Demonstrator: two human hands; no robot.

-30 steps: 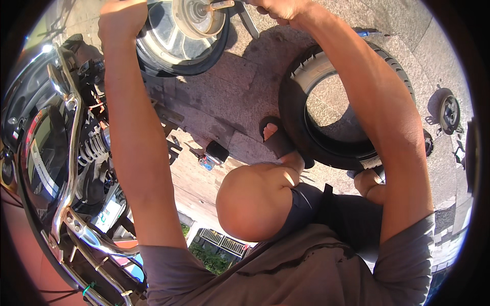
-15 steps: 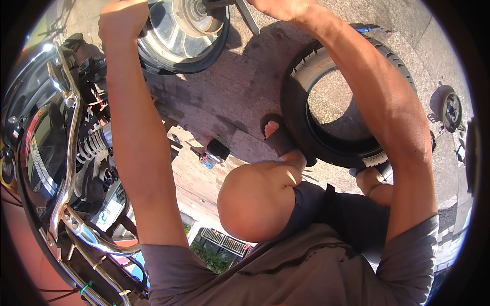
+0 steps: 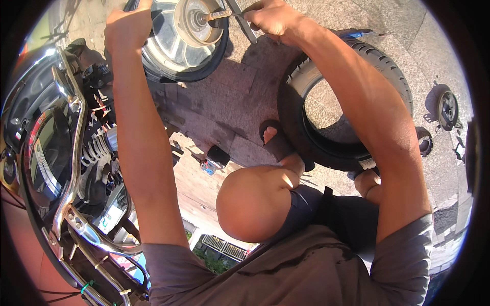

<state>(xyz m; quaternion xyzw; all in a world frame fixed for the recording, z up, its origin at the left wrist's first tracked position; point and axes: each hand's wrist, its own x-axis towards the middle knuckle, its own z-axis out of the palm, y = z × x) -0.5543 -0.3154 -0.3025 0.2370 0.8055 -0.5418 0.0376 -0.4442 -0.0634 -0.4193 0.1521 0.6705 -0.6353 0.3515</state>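
A wheel rim [image 3: 191, 56], pale with a black edge, stands at the top of the view. My left hand [image 3: 128, 28] is closed around its left edge. A sunlit rod [image 3: 218, 15] sticks out from the hub at the rim's middle, and a flat dark metal bar [image 3: 245, 25] crosses its outer end. My right hand [image 3: 273, 21] has its fingers curled at the bar, by the rod's end; its exact grip is partly hidden. Beneath my right forearm lies a black tyre [image 3: 293, 109], off the rim.
A motorbike with a chrome frame tube [image 3: 75, 137] and a coil spring [image 3: 96, 149] takes up the left. A blue-handled tool [image 3: 357, 34] lies beyond the tyre. Round metal parts, including a hub-like disc [image 3: 448, 109], lie at right. A small black box [image 3: 218, 156] lies near my foot.
My right hand has come slightly down and left, and the rod now shows lit in the sun. The rim and my left hand sit a little lower in the view.
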